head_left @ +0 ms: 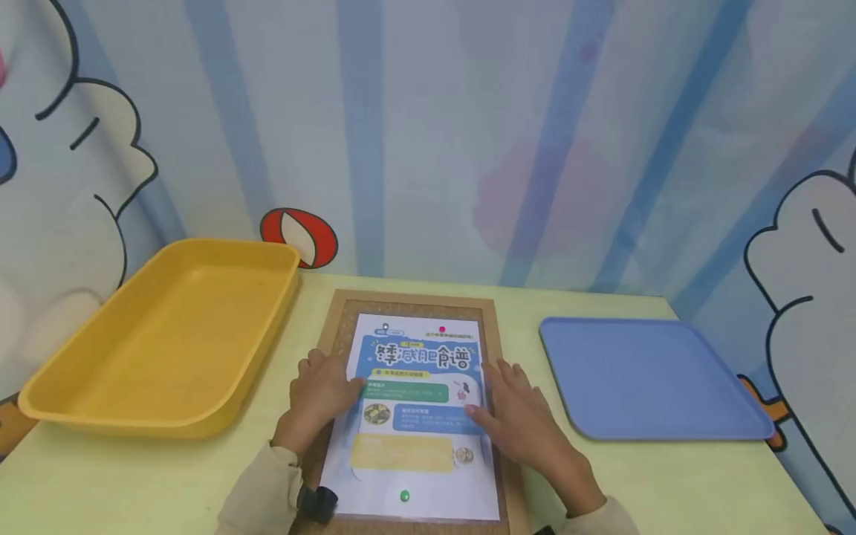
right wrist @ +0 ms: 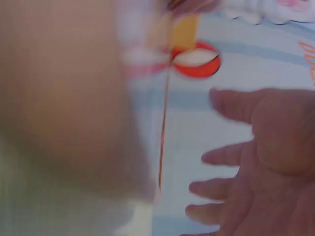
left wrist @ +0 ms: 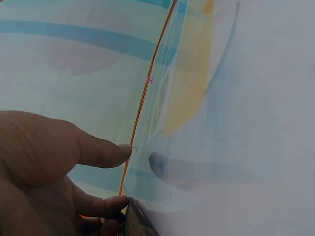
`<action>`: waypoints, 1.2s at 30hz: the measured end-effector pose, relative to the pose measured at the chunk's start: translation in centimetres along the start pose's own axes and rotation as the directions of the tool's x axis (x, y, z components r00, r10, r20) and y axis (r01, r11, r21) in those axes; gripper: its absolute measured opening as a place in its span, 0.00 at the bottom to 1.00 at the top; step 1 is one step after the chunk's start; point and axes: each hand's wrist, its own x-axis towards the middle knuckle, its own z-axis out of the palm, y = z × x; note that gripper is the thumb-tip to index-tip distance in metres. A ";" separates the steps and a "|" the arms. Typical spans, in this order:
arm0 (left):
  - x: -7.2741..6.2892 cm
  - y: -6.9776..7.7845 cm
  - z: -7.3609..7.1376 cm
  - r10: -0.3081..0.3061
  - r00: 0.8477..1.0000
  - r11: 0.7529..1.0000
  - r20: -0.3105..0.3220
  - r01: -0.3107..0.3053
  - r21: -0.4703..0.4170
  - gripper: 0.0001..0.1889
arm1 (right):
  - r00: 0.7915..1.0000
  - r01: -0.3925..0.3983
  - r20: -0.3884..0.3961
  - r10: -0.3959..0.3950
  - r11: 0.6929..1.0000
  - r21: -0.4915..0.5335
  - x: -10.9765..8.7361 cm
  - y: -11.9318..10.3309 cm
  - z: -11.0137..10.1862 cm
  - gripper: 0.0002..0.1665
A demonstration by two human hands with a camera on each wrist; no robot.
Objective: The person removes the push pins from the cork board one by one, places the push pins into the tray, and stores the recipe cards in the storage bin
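Observation:
A wooden-framed cork board point(head_left: 414, 296) lies with a printed sheet point(head_left: 414, 483) over it, carrying large Chinese lettering and colored boxes. Small pins dot the sheet: a grey one point(head_left: 385, 327), a pink one point(head_left: 442, 329) and a green one point(head_left: 404, 495). My left hand point(head_left: 325, 386) is at the sheet's left edge, its thumb pointing inward over the paper. In the left wrist view, its thumb tip overlaps a thin pin. At the right edge, my right hand point(head_left: 524, 416) hovers with spread fingers, its palm point(right wrist: 275, 147) bare in the right wrist view.
A deep yellow tray point(head_left: 267, 338) stands to the left of the board. A flat blue tray point(head_left: 649, 379) lies to the right. The pale yellow table point(head_left: 622, 490) meets a printed, striped backdrop point(head_left: 428, 148) behind. Dark wrist straps point(head_left: 317, 503) show at the sleeves.

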 end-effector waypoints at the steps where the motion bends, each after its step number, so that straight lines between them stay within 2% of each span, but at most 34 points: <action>1: 0.0 0.0 -0.1 -0.002 1.000 1.000 0.001 0.002 -0.001 0.23 | 1.000 0.011 0.020 -0.012 1.000 0.022 -0.1 -0.2 -0.1 0.42; 8: 0.1 0.0 -0.4 -0.018 0.999 1.000 0.028 0.018 -0.021 0.22 | 0.986 0.022 0.160 -0.045 0.990 0.142 -0.8 -1.0 0.1 0.41; 14: 0.1 0.1 -0.6 -0.043 0.998 0.999 0.056 0.044 -0.026 0.20 | 0.974 -0.040 0.228 0.006 0.989 0.145 -1.2 -1.8 0.9 0.41; 16: 0.1 0.2 -0.6 -0.053 0.997 0.998 0.063 0.056 -0.032 0.19 | 0.973 -0.033 0.230 0.001 0.990 0.135 -1.4 -2.2 1.0 0.40; 18: 0.1 0.3 -0.6 -0.060 0.996 0.997 0.064 0.063 -0.039 0.19 | 0.972 0.005 0.233 -0.034 0.993 0.121 -1.7 -2.8 1.1 0.38; 23: 0.1 0.3 -0.7 -0.060 0.997 0.997 0.055 0.063 -0.040 0.21 | 0.960 0.164 0.220 -0.174 0.985 0.061 -2.3 -4.4 1.6 0.30; 25: -0.1 0.5 -0.7 -0.055 0.997 0.998 0.054 0.058 -0.041 0.25 | 0.955 0.179 0.228 -0.190 0.982 0.064 -2.5 -5.0 1.7 0.25; 28: -0.4 0.7 -0.7 -0.049 0.997 0.998 0.057 0.051 -0.044 0.31 | 0.946 0.141 0.279 -0.167 0.984 0.111 -2.8 -5.8 2.1 0.18; 32: -0.6 0.8 -0.7 -0.045 0.997 0.998 0.062 0.048 -0.040 0.37 | 0.920 0.052 0.373 -0.119 0.982 0.183 -3.2 -6.5 2.8 0.11; 36: -0.6 0.8 -0.6 -0.044 0.997 0.998 0.063 0.046 -0.041 0.38 | 0.911 0.052 0.395 -0.119 0.983 0.177 -3.4 -7.1 3.4 0.08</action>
